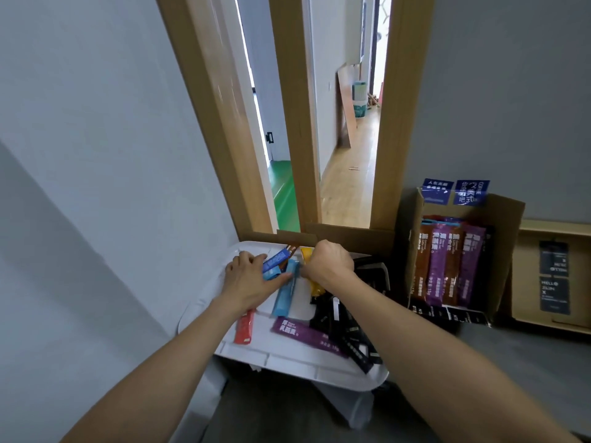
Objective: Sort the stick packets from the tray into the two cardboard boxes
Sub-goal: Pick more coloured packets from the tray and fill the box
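A person is leaning over a white tray [287, 361] of stick packets. The left hand [249, 279] is pinching a dark blue packet [276, 259] between thumb and fingers. The right hand [329, 262], just beside it, is curling into a fist over a yellow packet [315, 287], though whether it is gripping is unclear. A light blue packet [284, 295], red packet [244, 327], purple packet [303, 335] and black packets [348, 334] are lying in the tray. To the right, an open cardboard box [508, 225] is holding brown and purple packets [447, 266] upright. A second box [524, 282] is sitting beyond it.
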Tool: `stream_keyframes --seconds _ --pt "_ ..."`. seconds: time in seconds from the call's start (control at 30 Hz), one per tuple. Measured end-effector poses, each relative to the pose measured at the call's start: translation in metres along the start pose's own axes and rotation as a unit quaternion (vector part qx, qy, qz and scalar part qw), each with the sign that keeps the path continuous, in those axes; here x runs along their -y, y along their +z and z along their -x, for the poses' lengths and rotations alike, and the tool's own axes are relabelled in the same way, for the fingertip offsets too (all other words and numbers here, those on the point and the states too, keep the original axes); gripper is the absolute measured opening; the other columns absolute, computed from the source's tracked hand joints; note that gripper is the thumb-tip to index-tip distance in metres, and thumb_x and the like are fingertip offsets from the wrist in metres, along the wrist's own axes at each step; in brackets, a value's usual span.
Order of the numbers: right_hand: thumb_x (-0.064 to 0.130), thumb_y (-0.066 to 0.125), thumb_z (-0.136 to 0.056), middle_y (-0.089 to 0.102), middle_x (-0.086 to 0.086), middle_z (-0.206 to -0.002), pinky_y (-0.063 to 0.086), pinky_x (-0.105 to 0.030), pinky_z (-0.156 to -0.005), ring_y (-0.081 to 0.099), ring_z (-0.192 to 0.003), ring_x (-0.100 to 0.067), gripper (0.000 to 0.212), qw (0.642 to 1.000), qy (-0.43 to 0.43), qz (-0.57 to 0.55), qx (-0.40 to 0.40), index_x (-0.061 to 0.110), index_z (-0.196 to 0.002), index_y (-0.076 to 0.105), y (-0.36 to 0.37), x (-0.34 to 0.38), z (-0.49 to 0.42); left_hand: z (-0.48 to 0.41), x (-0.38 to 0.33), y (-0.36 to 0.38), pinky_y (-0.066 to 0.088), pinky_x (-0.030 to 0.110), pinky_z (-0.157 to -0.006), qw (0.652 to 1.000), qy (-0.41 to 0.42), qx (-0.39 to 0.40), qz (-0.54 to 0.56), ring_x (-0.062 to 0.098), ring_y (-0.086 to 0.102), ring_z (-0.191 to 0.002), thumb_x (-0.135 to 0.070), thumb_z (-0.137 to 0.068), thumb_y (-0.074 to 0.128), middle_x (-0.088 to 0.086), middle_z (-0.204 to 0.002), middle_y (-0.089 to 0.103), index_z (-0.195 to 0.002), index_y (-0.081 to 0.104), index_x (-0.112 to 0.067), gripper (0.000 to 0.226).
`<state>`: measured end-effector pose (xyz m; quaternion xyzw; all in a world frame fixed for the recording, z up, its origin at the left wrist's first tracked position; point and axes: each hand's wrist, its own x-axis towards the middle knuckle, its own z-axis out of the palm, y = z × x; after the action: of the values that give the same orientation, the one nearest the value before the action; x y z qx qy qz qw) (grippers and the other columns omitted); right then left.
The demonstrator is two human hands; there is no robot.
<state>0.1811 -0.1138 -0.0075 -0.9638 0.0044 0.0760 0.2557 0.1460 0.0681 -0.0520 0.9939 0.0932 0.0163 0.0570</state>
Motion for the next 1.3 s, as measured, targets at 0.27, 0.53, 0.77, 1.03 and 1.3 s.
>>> stream_keyframes --seconds 0.27,0.53,0.77,1.03,1.3 --pt "0.044 0.086 -0.075 0.067 -0.002 -0.095 0.049 -0.030 -0.063 0.065 -0.089 -0.021 0.041 0.996 0.032 -0.076 0.023 0.015 -0.097 0.066 -0.001 -0.004 -0.005 -0.003 -0.014 0.003 0.048 0.041 -0.089 0.999 0.036 0.008 0.010 0.027 0.053 -0.108 -0.066 -0.088 0.050 0.009 -0.114 0.059 -0.126 0.060 -0.019 0.061" --pt "0.031 0.087 -0.080 0.071 -0.001 -0.087 0.060 -0.034 -0.067 0.071 -0.077 -0.019 0.026 0.969 -0.005 -0.246 0.014 0.020 -0.086 0.064 -0.013 -0.013 -0.005 -0.009 -0.010 -0.014 0.045 0.027 -0.064 0.981 0.030 -0.034 0.191 0.014 0.060 -0.081 -0.044 -0.101 0.057 0.001 -0.103 0.065 -0.113 0.052 -0.022 0.026" --pt "0.033 0.087 -0.081 0.075 -0.009 -0.087 0.061 -0.046 -0.069 0.070 -0.074 -0.019 0.025 0.910 -0.105 -0.402 -0.002 0.016 -0.090 0.071 -0.035 -0.027 0.026 0.006 -0.036 -0.064 0.057 0.031 -0.077 0.880 -0.010 -0.128 0.457 0.013 0.068 -0.090 -0.055 -0.088 0.072 -0.005 -0.101 0.068 -0.119 0.058 -0.024 0.046" --pt "0.024 0.080 -0.088 0.075 -0.006 -0.089 0.062 -0.033 -0.064 0.075 -0.076 -0.021 0.013 0.843 -0.183 -0.503 -0.046 0.020 -0.099 0.074 -0.085 -0.072 0.107 0.059 -0.102 -0.133 0.049 0.026 -0.054 0.743 0.016 -0.059 0.666 0.012 0.055 -0.050 -0.030 -0.090 0.077 0.000 -0.065 0.059 -0.095 0.061 -0.011 0.026" --pt "0.009 0.087 -0.078 0.061 0.001 -0.108 0.060 -0.032 -0.077 0.065 -0.101 -0.018 0.022 0.819 -0.234 -0.390 -0.349 0.017 -0.094 0.074 -0.097 -0.142 0.134 0.076 -0.185 -0.151 0.058 0.024 -0.063 0.765 0.098 0.054 0.634 0.014 0.072 -0.067 -0.016 -0.079 0.086 0.012 -0.085 0.076 -0.103 0.070 0.005 0.037"
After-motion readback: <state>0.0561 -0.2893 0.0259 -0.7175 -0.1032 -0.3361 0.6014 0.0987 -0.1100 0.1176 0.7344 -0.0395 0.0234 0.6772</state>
